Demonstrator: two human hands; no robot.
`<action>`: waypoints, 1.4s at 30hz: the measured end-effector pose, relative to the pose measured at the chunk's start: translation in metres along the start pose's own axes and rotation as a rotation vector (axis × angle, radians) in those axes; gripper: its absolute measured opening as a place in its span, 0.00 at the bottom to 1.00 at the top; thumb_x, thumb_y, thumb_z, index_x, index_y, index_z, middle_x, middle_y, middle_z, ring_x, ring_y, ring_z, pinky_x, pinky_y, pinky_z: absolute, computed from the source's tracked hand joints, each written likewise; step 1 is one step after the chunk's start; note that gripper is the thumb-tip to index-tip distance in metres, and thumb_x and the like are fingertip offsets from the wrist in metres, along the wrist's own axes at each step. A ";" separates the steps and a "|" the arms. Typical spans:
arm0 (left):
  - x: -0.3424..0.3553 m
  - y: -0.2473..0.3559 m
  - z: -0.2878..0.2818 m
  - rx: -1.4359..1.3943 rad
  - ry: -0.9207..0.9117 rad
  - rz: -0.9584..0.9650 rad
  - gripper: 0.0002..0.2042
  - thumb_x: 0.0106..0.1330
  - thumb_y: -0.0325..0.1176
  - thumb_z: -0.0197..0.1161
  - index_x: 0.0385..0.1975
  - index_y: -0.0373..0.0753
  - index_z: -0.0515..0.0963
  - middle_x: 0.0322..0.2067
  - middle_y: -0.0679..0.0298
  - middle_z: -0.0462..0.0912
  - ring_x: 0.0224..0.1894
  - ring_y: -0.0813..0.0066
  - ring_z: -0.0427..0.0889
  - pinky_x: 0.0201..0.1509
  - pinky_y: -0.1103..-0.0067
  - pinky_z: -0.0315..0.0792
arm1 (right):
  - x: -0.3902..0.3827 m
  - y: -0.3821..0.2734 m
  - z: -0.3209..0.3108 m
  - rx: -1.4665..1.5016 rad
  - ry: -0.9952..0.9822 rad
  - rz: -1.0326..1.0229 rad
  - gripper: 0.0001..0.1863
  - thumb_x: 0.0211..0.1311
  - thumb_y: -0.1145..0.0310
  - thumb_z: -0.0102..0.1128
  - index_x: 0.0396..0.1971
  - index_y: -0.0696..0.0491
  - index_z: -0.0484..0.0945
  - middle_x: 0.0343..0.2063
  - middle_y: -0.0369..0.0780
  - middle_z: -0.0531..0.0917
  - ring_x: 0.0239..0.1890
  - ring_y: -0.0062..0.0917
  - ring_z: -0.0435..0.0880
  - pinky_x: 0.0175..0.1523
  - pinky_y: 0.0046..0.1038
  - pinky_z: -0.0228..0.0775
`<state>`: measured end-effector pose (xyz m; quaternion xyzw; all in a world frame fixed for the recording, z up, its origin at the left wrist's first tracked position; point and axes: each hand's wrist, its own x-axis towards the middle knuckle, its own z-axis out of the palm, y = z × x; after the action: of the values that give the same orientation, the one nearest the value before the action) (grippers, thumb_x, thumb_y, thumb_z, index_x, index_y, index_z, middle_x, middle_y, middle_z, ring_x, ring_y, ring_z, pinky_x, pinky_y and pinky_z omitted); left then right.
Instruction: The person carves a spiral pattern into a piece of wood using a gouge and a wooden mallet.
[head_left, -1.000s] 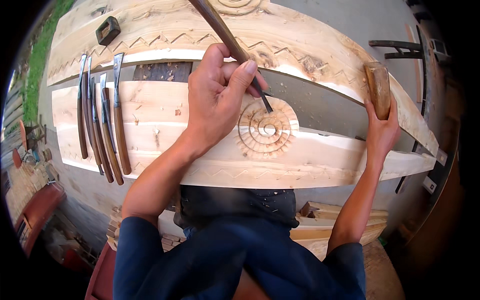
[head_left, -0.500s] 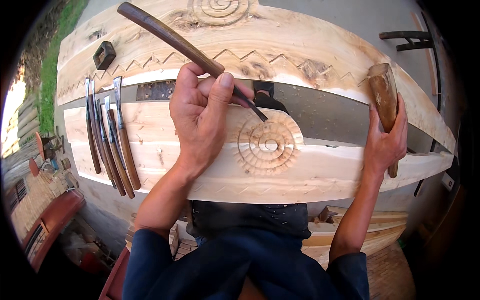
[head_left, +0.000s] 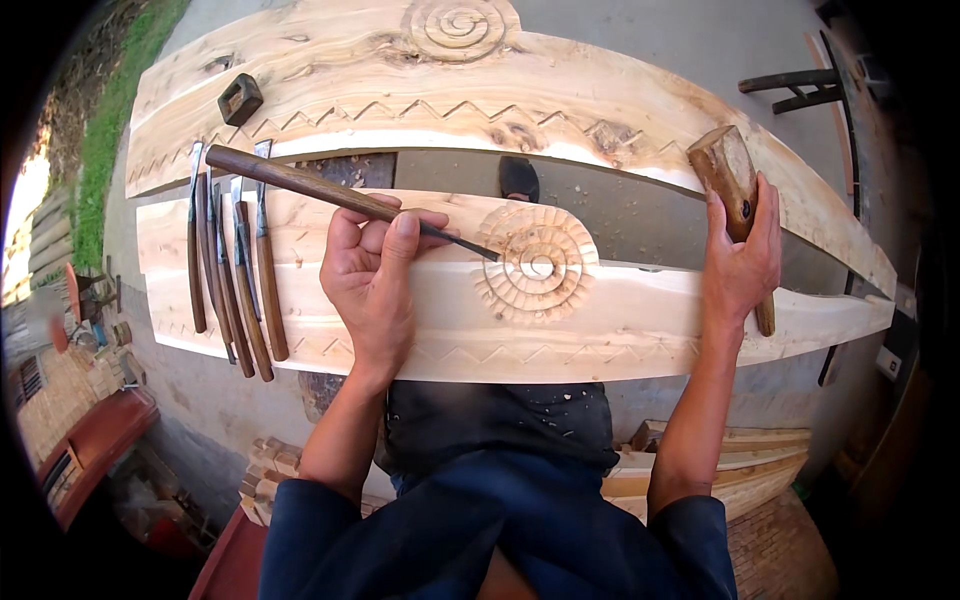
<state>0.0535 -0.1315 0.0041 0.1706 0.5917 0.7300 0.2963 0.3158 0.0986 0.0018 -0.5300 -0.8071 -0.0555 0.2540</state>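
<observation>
Now the chisel (head_left: 290,180) has swung flatter, and its tip went from the top part of the carved spiral (head_left: 555,285) to the left part. Because it leans so low, a tap could make it skid and chip the spiral. A bad swing of the mallet (head_left: 722,165) could miss and hurt the left hand (head_left: 370,295). That hand's fingers are closed around the chisel; its blade sticks out to their right, toward the spiral. Fingers of the right hand (head_left: 742,270) grip the mallet, with its big head above them.
</observation>
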 end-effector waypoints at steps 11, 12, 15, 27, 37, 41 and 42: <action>-0.016 -0.013 0.005 0.268 -0.073 0.276 0.14 0.75 0.21 0.67 0.56 0.29 0.77 0.37 0.55 0.92 0.41 0.72 0.93 0.46 0.77 0.84 | -0.002 -0.183 -0.048 0.847 -0.282 -0.371 0.35 0.53 0.49 0.83 0.58 0.54 0.86 0.38 0.42 0.92 0.33 0.34 0.92 0.38 0.31 0.82; -0.017 -0.013 0.005 0.385 -0.071 0.346 0.12 0.71 0.20 0.69 0.52 0.29 0.80 0.38 0.54 0.92 0.40 0.67 0.94 0.43 0.76 0.85 | -0.001 -0.195 -0.051 0.876 -0.302 -0.428 0.32 0.53 0.51 0.84 0.55 0.54 0.87 0.34 0.40 0.91 0.29 0.33 0.90 0.35 0.31 0.79; -0.012 -0.013 0.010 0.595 -0.145 0.620 0.16 0.62 0.18 0.70 0.50 0.31 0.84 0.37 0.50 0.90 0.34 0.49 0.91 0.34 0.67 0.81 | 0.010 -0.215 -0.052 0.732 -0.268 -0.584 0.17 0.54 0.61 0.82 0.39 0.53 0.87 0.19 0.38 0.81 0.20 0.32 0.82 0.27 0.32 0.72; -0.006 -0.007 -0.009 0.292 0.439 0.299 0.15 0.75 0.24 0.66 0.56 0.32 0.73 0.52 0.58 0.76 0.47 0.73 0.81 0.53 0.75 0.80 | 0.085 -0.371 -0.017 1.436 -0.212 -0.416 0.07 0.78 0.70 0.65 0.46 0.58 0.82 0.30 0.38 0.89 0.33 0.22 0.93 0.38 0.25 0.79; -0.001 -0.014 -0.006 0.160 0.361 0.205 0.04 0.80 0.27 0.62 0.47 0.35 0.76 0.36 0.69 0.78 0.37 0.85 0.75 0.44 0.85 0.72 | 0.090 -0.390 0.023 1.004 -0.190 -0.593 0.07 0.77 0.65 0.63 0.42 0.52 0.79 0.21 0.45 0.84 0.26 0.46 0.85 0.33 0.45 0.74; -0.004 -0.010 -0.013 0.068 0.341 0.179 0.06 0.82 0.30 0.61 0.49 0.35 0.75 0.38 0.67 0.79 0.40 0.82 0.77 0.48 0.83 0.74 | 0.088 -0.324 -0.021 0.961 0.218 -0.512 0.08 0.77 0.66 0.65 0.50 0.51 0.83 0.32 0.39 0.90 0.30 0.28 0.89 0.36 0.29 0.75; -0.003 -0.007 -0.016 0.026 0.341 0.194 0.07 0.83 0.32 0.59 0.50 0.35 0.74 0.40 0.65 0.79 0.42 0.81 0.78 0.50 0.81 0.75 | 0.081 -0.303 -0.031 0.892 0.207 -0.464 0.10 0.78 0.66 0.66 0.53 0.50 0.85 0.35 0.38 0.92 0.31 0.23 0.90 0.36 0.23 0.76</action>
<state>0.0479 -0.1447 -0.0065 0.1044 0.6236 0.7657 0.1178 0.0344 0.0234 0.1208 -0.1686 -0.8194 0.1872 0.5149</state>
